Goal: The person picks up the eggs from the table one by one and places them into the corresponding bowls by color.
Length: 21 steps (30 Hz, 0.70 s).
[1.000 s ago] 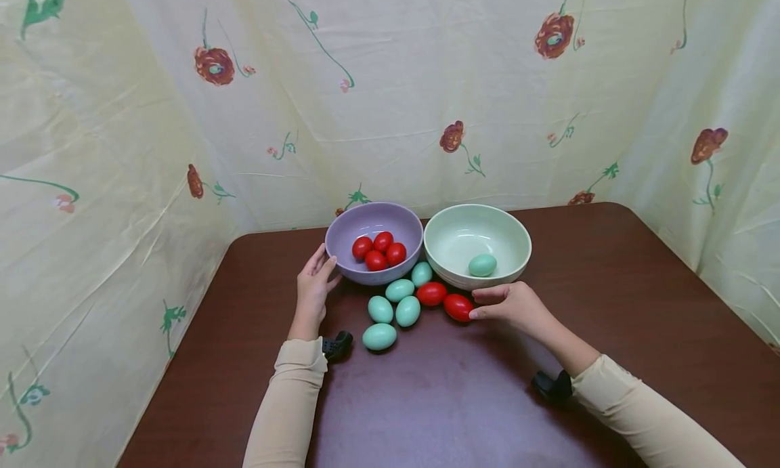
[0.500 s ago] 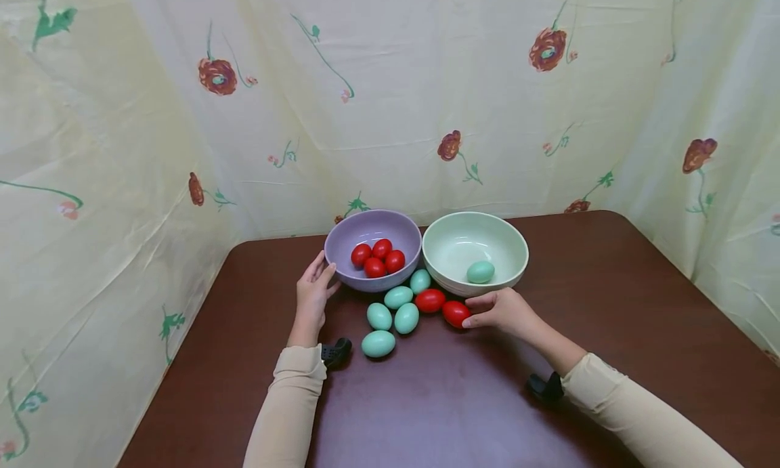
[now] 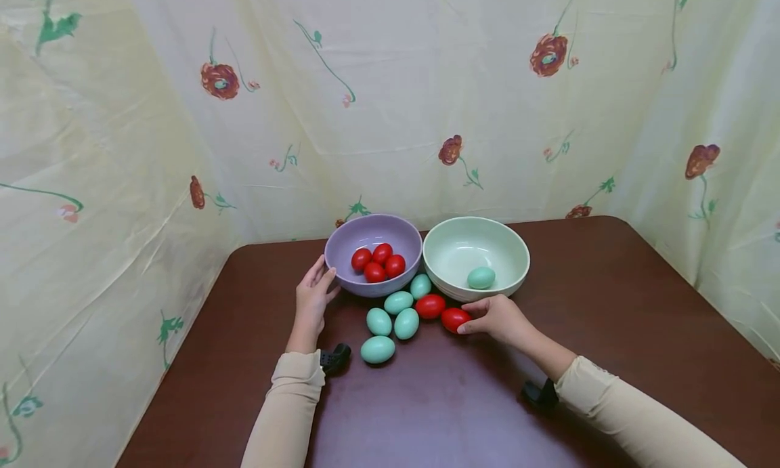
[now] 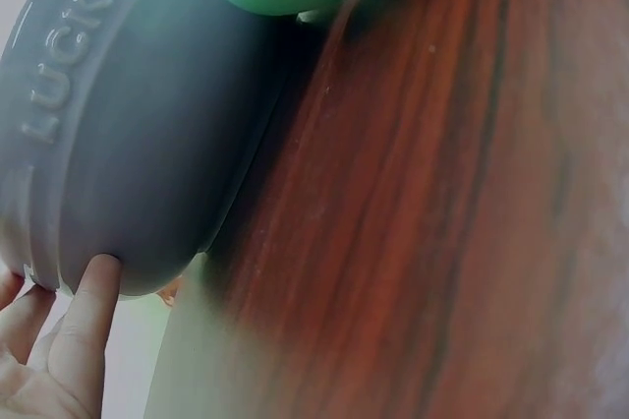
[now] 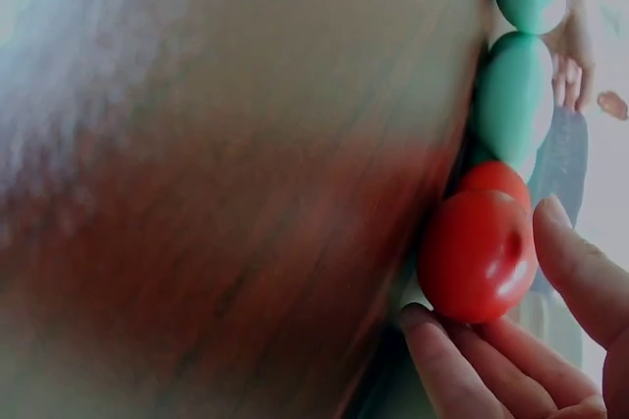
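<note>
Picking step, seemingly: right hand (image 3: 502, 321) has its grip pinched on a red egg (image 3: 453, 320) just in front of the green bowl (image 3: 470, 248), left hand (image 3: 312, 305) touching the purple bowl (image 3: 365, 290) left of it; next probably needs a straight lift.

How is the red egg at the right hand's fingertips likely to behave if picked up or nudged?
The red egg would probably roll when nudged, since its rounded form shows no flat side. Its glossy highlights suggest a smooth, perhaps slippery surface. It seems stiff: its outline shows no sag beside the right hand.
</note>
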Available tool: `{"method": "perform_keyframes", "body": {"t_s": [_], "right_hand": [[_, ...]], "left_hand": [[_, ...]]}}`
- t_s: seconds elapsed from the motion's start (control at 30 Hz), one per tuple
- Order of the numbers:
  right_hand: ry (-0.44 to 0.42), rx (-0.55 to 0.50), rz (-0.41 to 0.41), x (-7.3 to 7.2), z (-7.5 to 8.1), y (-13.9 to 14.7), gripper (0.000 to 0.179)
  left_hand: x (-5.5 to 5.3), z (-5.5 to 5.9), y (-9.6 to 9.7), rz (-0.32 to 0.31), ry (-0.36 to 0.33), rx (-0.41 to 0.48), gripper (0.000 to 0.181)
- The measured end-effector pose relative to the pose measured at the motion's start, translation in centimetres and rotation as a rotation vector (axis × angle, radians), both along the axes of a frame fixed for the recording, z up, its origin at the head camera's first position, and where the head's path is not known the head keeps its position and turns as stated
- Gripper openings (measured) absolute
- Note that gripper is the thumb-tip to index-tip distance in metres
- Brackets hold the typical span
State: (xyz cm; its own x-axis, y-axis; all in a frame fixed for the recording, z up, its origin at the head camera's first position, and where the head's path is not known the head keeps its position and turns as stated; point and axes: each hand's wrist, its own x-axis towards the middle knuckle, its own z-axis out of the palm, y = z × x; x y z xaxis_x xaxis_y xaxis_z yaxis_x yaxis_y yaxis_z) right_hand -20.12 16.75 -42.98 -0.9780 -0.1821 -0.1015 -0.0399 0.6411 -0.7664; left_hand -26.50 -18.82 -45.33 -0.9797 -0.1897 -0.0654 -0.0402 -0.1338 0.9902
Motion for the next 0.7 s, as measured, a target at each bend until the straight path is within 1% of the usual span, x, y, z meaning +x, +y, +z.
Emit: {"method": "perform_keyframes", "body": {"t_s": [0.13, 0.23, 0.37, 0.57, 0.7], "right_hand": [[0.008, -0.019, -0.012, -0.01, -0.07, -0.32, 0.043], [0.005, -0.03, -0.005, -0.08, -0.15, -0.59, 0.043], [0.001, -0.033, 0.0, -0.26, -0.16, -0.88, 0.042], [-0.002, -0.029, -0.004, -0.29, -0.02, -1.06, 0.04], [0.011, -0.033, 0.0, -0.28, 0.3, -1.06, 0.04]], "left_hand": [[0.04, 0.02, 0.07, -0.005, 0.014, 0.006, 0.058], [0.17, 0.0, 0.03, 0.002, 0.009, 0.012, 0.058], [0.24, -0.1, -0.12, 0.01, 0.004, -0.005, 0.057], [0.19, -0.2, -0.17, 0.002, 0.001, -0.014, 0.058], [-0.06, -0.27, -0.01, -0.006, 0.005, -0.006, 0.058]]}}
